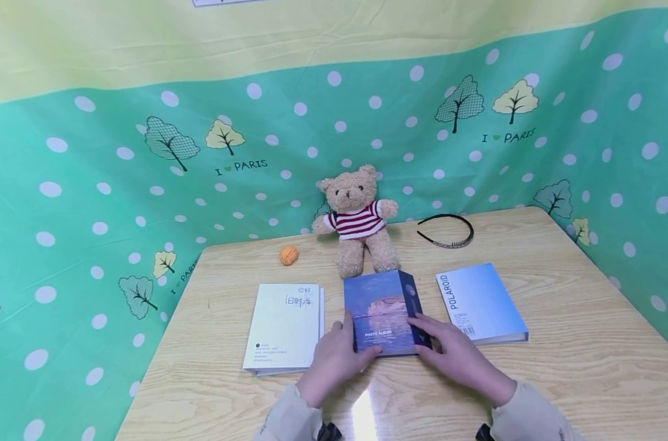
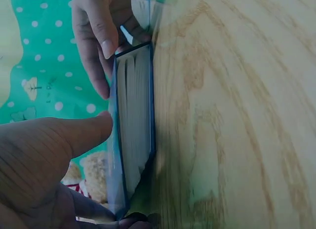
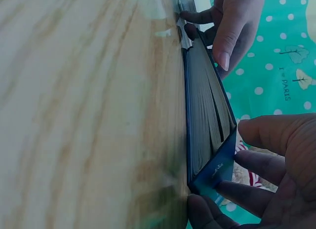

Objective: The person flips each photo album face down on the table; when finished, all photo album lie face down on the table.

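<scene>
A blue photo album [image 1: 380,309] with a sunset cover lies in the middle of the wooden table [image 1: 576,367]. My left hand [image 1: 355,337] grips its near left corner, thumb on the cover. At the right side, my right hand [image 1: 422,334] holds the dark spine, fingers curled round it. In the left wrist view the album's page edges [image 2: 134,120] show between my left thumb [image 2: 94,130] and the right hand's fingers [image 2: 96,36]. The right wrist view has the album [image 3: 205,115] flat against the table, my right hand [image 3: 232,165] at its spine end.
A white album [image 1: 286,326] lies left of the blue one and a light-blue POLAROID album [image 1: 480,301] to its right. Behind them sit a teddy bear [image 1: 358,220], a small orange ball [image 1: 288,255] and a black headband [image 1: 447,231]. Green dotted cloth [image 1: 91,184] walls the table.
</scene>
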Motion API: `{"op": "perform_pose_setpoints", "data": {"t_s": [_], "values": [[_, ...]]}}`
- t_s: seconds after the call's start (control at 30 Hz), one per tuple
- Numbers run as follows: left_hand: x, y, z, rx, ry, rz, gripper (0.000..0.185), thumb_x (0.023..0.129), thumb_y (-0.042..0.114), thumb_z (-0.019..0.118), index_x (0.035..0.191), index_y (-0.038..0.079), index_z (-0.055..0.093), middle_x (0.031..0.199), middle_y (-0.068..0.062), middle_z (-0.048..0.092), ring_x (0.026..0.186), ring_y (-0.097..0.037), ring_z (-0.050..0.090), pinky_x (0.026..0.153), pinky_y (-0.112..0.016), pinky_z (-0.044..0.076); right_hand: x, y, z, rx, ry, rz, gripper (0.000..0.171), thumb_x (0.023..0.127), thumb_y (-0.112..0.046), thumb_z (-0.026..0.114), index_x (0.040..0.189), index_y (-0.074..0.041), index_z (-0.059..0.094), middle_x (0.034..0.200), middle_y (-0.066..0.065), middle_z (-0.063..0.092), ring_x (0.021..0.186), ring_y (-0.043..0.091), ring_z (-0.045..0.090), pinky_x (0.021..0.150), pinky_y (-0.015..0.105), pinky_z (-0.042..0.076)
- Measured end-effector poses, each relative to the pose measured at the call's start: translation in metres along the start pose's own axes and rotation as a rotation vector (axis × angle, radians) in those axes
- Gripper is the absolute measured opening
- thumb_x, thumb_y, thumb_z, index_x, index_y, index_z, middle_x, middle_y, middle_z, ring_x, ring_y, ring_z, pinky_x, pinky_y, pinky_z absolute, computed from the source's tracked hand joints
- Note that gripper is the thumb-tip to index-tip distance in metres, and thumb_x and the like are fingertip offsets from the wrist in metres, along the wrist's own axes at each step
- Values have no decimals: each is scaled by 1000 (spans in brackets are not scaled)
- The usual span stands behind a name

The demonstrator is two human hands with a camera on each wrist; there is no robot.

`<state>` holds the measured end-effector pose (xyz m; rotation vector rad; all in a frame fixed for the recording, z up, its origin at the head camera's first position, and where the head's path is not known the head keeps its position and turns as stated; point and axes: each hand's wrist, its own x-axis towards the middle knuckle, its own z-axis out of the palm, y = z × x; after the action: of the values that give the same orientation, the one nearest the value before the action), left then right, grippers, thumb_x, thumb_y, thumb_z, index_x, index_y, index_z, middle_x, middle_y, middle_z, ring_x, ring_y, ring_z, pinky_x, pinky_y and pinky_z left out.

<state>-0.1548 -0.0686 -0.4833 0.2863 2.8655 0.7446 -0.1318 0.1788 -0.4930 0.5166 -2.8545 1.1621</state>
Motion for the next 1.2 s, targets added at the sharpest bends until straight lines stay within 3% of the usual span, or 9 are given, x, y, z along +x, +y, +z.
{"op": "perform_pose_setpoints", "data": {"t_s": [0.1, 0.13, 0.3, 0.47, 0.6, 0.83, 1.0, 1.2], "values": [[-1, -2, -2, -10, 6, -20, 101, 82, 62, 66, 149, -4, 31, 131, -31, 51, 106, -44, 58, 87, -54, 51, 2, 1, 0, 30, 3, 26, 50, 90, -20, 69, 137, -13, 57, 141, 16, 52, 120, 38, 55, 103, 57, 39], [-1, -3, -4, -15, 13, -20, 97, 83, 61, 66, 149, -3, 33, 129, -30, 52, 104, -43, 59, 86, -53, 51, 3, 1, 0, 33, 8, 31, 48, 90, -19, 69, 136, -12, 57, 140, 16, 53, 126, 39, 50, 103, 57, 38], [-3, -5, -11, -19, 56, 3, 82, 86, 52, 67, 143, -1, 44, 118, -22, 57, 93, -34, 60, 79, -48, 52, 5, -2, 0, 64, 30, 58, 44, 91, -18, 67, 133, -10, 60, 135, 14, 57, 124, 37, 52, 102, 56, 40], [-6, -6, -18, -30, 100, 36, 69, 87, 42, 69, 139, 0, 51, 111, -15, 60, 90, -28, 59, 76, -45, 51, 7, -8, 0, 97, 53, 38, 41, 92, -16, 67, 131, -8, 61, 133, 13, 59, 121, 36, 55, 99, 54, 44], [-10, -9, -23, -65, 133, 40, 64, 87, 38, 70, 136, 1, 53, 116, -16, 60, 93, -30, 61, 81, -47, 51, 9, -11, 0, 113, 66, 13, 38, 93, -15, 66, 130, -6, 61, 133, 14, 59, 122, 36, 55, 98, 52, 46], [-14, -18, -32, -143, 183, 59, 55, 90, 33, 68, 135, 2, 55, 115, -14, 61, 77, -17, 58, 67, -32, 49, 13, -19, 2, 123, 91, -15, 36, 92, -13, 67, 128, -7, 63, 129, 11, 62, 121, 34, 55, 101, 54, 42], [-17, -24, -39, -135, 245, 87, 49, 90, 28, 68, 131, 2, 59, 113, -13, 62, 78, -20, 60, 65, -31, 48, 16, -24, 1, 118, 84, -21, 37, 92, -12, 67, 129, -8, 63, 129, 11, 62, 122, 34, 55, 102, 55, 41], [-20, -32, -49, -140, 255, 74, 50, 91, 26, 68, 133, 2, 57, 116, -14, 62, 86, -25, 62, 67, -33, 50, 19, -30, 0, 131, 50, -19, 37, 93, -15, 66, 130, -10, 62, 132, 10, 60, 124, 35, 53, 103, 56, 39]]}}
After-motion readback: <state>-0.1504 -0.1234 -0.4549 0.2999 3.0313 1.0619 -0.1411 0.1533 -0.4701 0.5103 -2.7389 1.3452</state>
